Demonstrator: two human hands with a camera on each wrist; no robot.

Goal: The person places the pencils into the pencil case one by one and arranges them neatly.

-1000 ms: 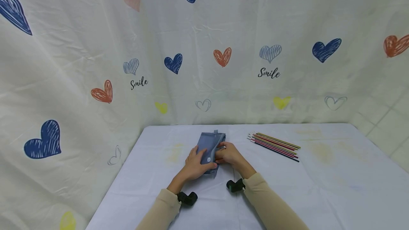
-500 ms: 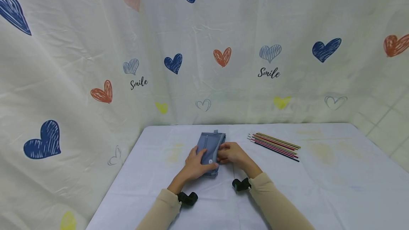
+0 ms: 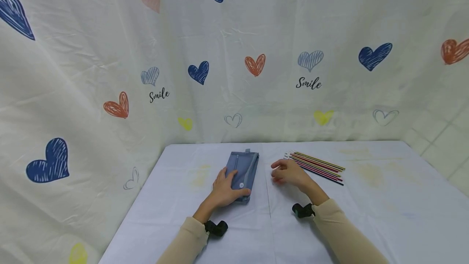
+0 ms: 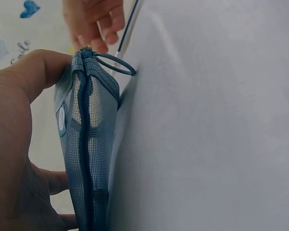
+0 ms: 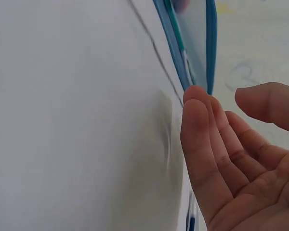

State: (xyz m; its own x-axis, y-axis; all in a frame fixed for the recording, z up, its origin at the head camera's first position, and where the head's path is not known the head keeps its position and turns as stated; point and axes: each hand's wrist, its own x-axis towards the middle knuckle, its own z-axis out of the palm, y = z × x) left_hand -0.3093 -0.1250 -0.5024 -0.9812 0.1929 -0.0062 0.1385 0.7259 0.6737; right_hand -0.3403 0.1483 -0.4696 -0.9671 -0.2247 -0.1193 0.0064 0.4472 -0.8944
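A blue mesh zip pencil case point(image 3: 246, 168) lies on the table. My left hand point(image 3: 223, 190) rests on it, thumb near its front right corner and fingers spread over its left side. In the left wrist view the zipper point(image 4: 86, 139) runs along its edge, with a loop point(image 4: 118, 62) at the corner. Between the blue edges in the right wrist view shows a thin green-and-white stick point(image 5: 178, 33). My right hand point(image 3: 291, 173) is right of the case, fingers loosely bent and holding nothing. Several pencils point(image 3: 322, 164) lie side by side just beyond it.
A white cloth point(image 3: 366, 215) covers the table. Behind hangs a pale curtain point(image 3: 271, 19) printed with hearts. A dark wrist camera point(image 3: 216, 228) is strapped on the left wrist, another camera point(image 3: 303, 210) on the right.
My right hand has left the pencil case's right side and moved right, toward the pencils. The left hand and the case have stayed in place.
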